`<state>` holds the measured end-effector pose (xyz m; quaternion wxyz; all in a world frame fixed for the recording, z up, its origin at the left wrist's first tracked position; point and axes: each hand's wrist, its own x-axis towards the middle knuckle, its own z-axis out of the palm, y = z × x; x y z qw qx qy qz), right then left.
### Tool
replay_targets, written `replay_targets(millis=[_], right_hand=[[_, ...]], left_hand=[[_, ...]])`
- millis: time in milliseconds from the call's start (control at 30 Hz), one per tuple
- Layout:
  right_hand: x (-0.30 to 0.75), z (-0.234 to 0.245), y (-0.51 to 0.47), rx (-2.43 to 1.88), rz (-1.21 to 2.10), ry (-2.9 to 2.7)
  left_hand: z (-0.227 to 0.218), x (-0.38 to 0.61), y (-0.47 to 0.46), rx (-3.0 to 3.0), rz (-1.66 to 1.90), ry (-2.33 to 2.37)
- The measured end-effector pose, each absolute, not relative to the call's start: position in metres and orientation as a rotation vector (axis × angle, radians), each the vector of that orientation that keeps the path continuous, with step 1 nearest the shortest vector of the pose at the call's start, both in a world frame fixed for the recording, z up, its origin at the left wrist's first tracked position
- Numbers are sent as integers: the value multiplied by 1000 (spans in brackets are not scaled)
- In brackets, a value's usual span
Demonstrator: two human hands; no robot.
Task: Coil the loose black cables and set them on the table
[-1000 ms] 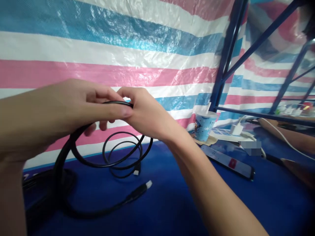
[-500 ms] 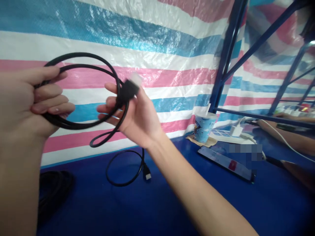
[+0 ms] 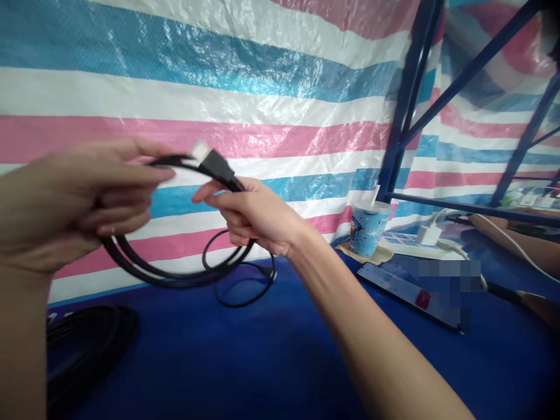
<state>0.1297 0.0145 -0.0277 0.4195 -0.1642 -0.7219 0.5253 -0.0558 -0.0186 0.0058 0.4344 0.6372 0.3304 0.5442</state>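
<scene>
A black HDMI cable hangs in loops between my two hands, above the blue table. My left hand is closed on the left side of the loops, its thumb and forefinger pinching them; motion blurs it somewhat. My right hand grips the right side, fingers curled round the cable just below its connector. That connector points up and left, with a pale cover on its tip. A thinner-looking loop of the same cable trails behind and below my right hand, its other end near the table.
A coiled black cable lies at left. To the right are a blue paper cup on a napkin, a phone, and a power strip with a white charger. Another person's arm rests beyond the blue metal frame.
My left hand has moved down and right. My right hand has turned and closed round the cable below the connector, which has swung left. The trailing loop has risen.
</scene>
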Motion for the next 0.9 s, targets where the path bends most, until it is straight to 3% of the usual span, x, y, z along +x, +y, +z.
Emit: replay_targets(millis=[100, 200, 300, 400, 533, 633, 800, 900], right_hand=[[143, -22, 12, -695, 888, -2134], [143, -17, 6, -835, 457, -2197], [140, -11, -1, -837, 237, -2107], [140, -7, -4, -719, 384, -1936], [140, -8, 2, -425, 915, -1691], [142, -9, 9, -394, 1016, -1630], [150, -8, 12, -693, 223, -1724], [145, -8, 5, -777, -247, -1983]], left_hand=[[2, -46, -30, 1879, 1099, 955], [-2, -28, -31, 1973, 1069, 1065], [-1, -15, -31, 2046, 1212, 1092], [5, -10, -34, 2028, 1489, 996], [13, -14, -40, 1760, 1939, 670], [14, -28, -41, 1681, 1935, 638], [9, -52, -35, 2006, 1202, 823], [6, -37, -33, 1926, 1165, 903]])
